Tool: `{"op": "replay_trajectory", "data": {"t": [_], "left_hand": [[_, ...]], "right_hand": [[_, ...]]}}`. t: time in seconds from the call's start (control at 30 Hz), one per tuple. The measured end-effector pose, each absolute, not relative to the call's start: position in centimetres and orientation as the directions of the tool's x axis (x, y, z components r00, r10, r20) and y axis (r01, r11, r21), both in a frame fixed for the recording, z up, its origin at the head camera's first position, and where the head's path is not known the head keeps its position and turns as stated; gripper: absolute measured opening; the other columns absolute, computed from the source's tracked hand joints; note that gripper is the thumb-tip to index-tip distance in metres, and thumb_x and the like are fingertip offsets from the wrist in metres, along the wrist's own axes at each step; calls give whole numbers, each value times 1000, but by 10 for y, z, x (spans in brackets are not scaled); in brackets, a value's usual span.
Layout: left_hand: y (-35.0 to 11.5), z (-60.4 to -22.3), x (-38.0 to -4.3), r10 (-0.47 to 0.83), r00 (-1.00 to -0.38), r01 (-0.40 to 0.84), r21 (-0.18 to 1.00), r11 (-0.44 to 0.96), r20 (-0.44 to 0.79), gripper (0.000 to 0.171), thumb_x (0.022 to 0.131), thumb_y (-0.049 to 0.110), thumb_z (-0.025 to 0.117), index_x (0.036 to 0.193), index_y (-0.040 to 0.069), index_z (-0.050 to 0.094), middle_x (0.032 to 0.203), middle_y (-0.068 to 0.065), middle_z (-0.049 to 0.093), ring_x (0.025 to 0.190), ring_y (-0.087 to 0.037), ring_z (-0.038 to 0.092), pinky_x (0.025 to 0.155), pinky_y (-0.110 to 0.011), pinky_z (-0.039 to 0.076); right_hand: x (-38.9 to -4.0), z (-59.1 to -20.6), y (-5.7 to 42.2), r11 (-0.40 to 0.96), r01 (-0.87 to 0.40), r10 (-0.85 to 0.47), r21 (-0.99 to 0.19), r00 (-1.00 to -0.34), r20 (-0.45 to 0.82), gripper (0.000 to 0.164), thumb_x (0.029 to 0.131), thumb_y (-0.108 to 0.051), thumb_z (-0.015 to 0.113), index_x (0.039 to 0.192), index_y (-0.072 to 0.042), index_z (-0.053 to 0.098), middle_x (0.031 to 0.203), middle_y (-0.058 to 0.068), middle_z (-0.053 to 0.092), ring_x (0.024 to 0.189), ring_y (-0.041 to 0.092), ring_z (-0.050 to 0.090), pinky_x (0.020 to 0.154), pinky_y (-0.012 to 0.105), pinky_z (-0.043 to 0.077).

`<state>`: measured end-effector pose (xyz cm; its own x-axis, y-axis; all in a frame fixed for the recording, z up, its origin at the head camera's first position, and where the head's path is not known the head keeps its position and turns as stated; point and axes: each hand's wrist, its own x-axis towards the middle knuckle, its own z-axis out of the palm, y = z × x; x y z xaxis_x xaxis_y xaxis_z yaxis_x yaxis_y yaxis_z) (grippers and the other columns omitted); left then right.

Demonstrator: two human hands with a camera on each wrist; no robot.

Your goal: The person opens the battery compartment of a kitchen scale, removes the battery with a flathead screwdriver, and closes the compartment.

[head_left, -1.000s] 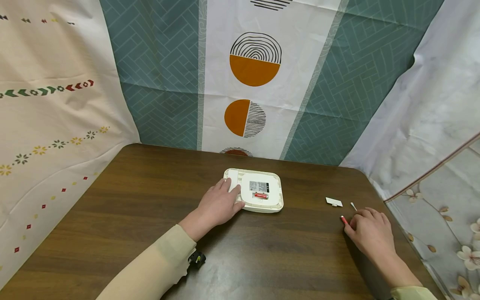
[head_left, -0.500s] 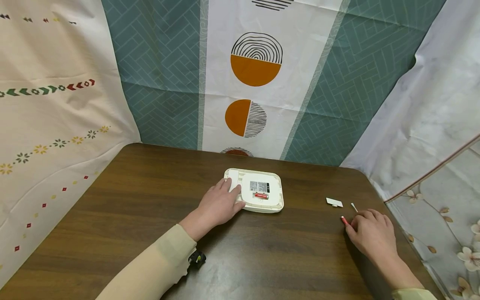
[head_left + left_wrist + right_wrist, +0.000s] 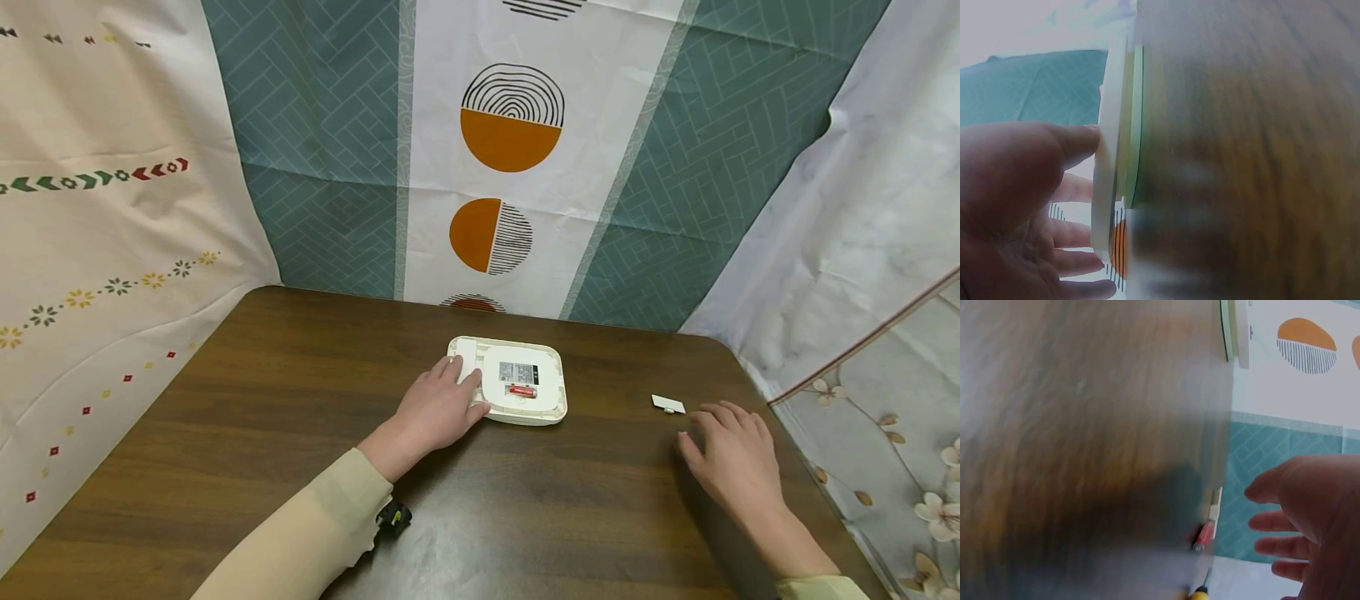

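A white, rounded, flat device [image 3: 551, 371] lies on the table with its labelled side up. One red battery [image 3: 520, 391] sits in its small compartment. My left hand [image 3: 435, 408] rests on the device's left part, fingers extended and thumb against the near edge. My right hand [image 3: 735, 462] hovers over the table at the right, fingers loosely spread and holding nothing. In the right wrist view a second red battery [image 3: 1205, 535] lies on the table, apart from the fingers; the hand hides it in the head view. Beyond it is a small white cover [image 3: 667, 404].
A screwdriver with a yellow and black handle [image 3: 1200, 594] lies on the right side, hidden under the hand in the head view. The brown wooden table [image 3: 525, 508] ends at a patterned curtain [image 3: 322, 208] behind and cloths on both sides.
My right hand has shifted slightly left and away from me, and now covers the loose battery and screwdriver tip in the head view. My left hand and the device have not moved.
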<state>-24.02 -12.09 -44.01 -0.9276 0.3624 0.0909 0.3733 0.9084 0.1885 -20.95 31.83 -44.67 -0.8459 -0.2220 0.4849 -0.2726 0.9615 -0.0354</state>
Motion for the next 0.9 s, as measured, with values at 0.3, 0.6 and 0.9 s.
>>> {"op": "replay_trajectory", "data": {"t": [0.3,0.6,0.9], "left_hand": [[-120,-439,-240,356,-932,363,199,910,73,63,112,48,64,161,9,58,168,-29,43,156,-50,40,122,-60,42],[-121,-438,-240,354,-933,361,202,910,71,63,112,49,64,161,9,58,168,-29,43,157,-49,40,121,-60,42],[-121,-440,-241,354,-932,362,197,911,73,63,112,49,63,161,9,58,168,-29,43,157,-49,39,121,-60,42]], "right_hand": [[-215,-438,294,931,-364,-294,-40,-809,510,35,89,-16,88,117,3,78,131,28,71,134,53,54,113,77,34],[-219,-424,260,898,-434,-345,-65,-790,506,36,93,-16,87,123,1,77,136,27,70,140,51,51,119,75,31],[-227,-417,227,865,-495,-387,-80,-760,522,36,94,-16,86,125,-1,78,138,23,70,142,49,52,124,72,27]]}}
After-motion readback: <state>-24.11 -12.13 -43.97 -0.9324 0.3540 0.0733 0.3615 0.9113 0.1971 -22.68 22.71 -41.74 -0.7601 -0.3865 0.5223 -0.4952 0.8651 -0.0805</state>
